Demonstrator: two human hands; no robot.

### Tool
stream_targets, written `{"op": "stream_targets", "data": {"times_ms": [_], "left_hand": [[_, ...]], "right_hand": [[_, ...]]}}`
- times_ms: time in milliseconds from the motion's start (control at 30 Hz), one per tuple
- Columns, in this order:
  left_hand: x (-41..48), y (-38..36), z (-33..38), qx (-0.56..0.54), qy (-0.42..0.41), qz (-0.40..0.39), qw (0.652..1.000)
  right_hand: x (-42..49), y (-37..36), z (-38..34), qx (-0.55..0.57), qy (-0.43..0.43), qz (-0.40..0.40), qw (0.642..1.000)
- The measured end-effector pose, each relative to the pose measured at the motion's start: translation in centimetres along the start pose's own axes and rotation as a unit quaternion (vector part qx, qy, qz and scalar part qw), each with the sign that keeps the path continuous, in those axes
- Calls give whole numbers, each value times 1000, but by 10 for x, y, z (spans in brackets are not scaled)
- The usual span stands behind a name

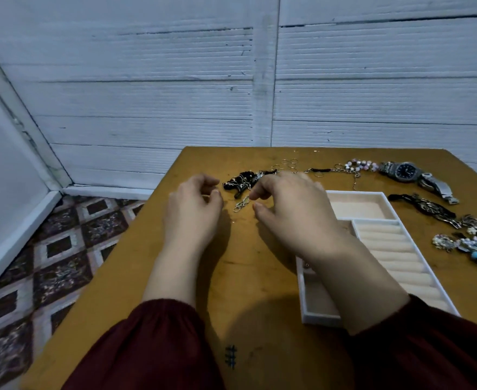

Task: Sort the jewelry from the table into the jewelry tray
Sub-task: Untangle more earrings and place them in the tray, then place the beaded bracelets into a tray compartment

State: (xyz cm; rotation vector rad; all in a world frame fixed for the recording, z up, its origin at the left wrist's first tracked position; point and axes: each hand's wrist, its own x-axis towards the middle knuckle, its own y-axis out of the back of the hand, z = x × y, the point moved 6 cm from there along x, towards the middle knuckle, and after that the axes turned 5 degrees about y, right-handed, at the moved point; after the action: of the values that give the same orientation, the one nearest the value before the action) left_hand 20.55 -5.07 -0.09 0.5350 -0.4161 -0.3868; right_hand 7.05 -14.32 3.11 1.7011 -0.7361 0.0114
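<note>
My right hand's (pixel 293 204) grip is closed in a pinch on a thin silver chain (pixel 241 204), which dangles from the curled fingertips just above the counter (pixel 260 280). My left hand (pixel 192 209) hovers just left of the chain, fingers loosely curled, with nothing that I can see in its grip. Just beyond the chain lies a black tangle of jewelry (pixel 241 183), and farther off a scatter of thin rings (pixel 289 164). The jewelry tray (pixel 319 317) sits to the right, partly under my right forearm. Along the far right edge lie a beaded bracelet (pixel 361 165) and a metal watch (pixel 406 171), and nearer on the right a heap of ornaments (pixel 468 243).
</note>
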Motion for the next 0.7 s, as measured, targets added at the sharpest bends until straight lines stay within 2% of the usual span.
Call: {"op": "stream_targets", "data": {"times_ms": [367,700], "left_hand": [[37,-25,-28,-31,37,36,998],[34,-30,-26,15,21,41,999]], "right_hand": [[61,-28,6,-91,-14,-20,996],[79,-67,12,-171,-89,-84,978]]}}
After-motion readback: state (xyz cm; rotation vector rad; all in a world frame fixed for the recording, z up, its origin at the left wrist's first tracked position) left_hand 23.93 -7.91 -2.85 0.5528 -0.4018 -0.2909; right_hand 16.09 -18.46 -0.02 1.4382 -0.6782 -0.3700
